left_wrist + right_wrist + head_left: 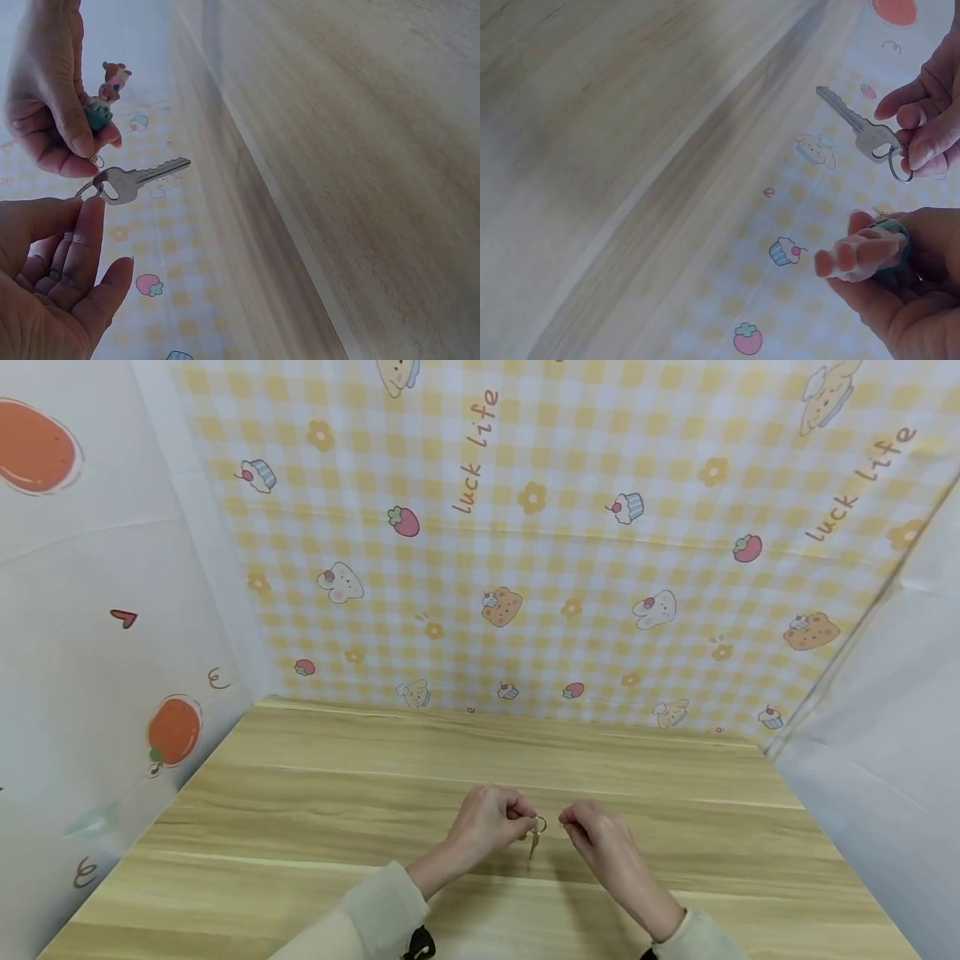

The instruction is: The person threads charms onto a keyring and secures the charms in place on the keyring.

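Note:
Between thumb and finger, my left hand [487, 820] pinches a metal key ring [901, 166]. A silver key [129, 184] hangs from that ring, its toothed blade pointing away from the fingers. To the right, my right hand [603, 839] pinches a small figurine charm [866, 253] with a pinkish-brown figure on a teal base. A short bit of chain [97, 160] shows by the right fingertips, close to the ring. Whether the chain is linked to the ring, I cannot tell. Both hands are held above the table, and the charm is mostly hidden by the fingers in the head view.
A wood-grain table [330, 777] lies under both hands. Behind it stands a yellow checked cloth [450, 568] with cartoon prints. White sheets hang on the left [90, 635] and right [900, 693] sides.

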The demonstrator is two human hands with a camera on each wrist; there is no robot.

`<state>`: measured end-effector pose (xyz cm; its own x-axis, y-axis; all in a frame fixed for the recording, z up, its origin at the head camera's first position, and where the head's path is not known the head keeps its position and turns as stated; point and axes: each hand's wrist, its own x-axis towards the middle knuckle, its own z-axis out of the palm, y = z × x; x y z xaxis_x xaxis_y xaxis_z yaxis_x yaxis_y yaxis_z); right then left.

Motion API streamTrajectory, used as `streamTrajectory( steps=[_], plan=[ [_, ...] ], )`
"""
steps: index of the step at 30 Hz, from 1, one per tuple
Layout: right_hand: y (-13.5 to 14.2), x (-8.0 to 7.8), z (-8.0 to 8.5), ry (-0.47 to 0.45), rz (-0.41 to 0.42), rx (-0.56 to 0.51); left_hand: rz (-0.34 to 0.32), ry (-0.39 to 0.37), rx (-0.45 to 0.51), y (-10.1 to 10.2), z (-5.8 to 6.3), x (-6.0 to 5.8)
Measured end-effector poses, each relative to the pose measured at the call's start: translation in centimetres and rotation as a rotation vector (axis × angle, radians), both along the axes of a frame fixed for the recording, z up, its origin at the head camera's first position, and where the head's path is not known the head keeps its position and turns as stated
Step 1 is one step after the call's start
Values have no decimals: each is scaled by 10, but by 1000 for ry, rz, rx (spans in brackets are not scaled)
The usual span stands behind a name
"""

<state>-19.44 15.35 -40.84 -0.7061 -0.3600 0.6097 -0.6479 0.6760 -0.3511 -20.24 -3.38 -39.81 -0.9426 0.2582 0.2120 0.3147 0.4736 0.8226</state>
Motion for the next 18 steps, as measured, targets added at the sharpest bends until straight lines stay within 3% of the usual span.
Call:
streamTrajectory(
  steps=[5,13,18],
  plan=[
    [0,3,1,-14,-30,48,-1,-12,14,2,-2,1],
    [-2,1,-6,172,148,18,-2,-22,14,5,-4,4],
    [-4,1,-10,247,140,4,-11,-12,19,6,-3,6]
  ],
)
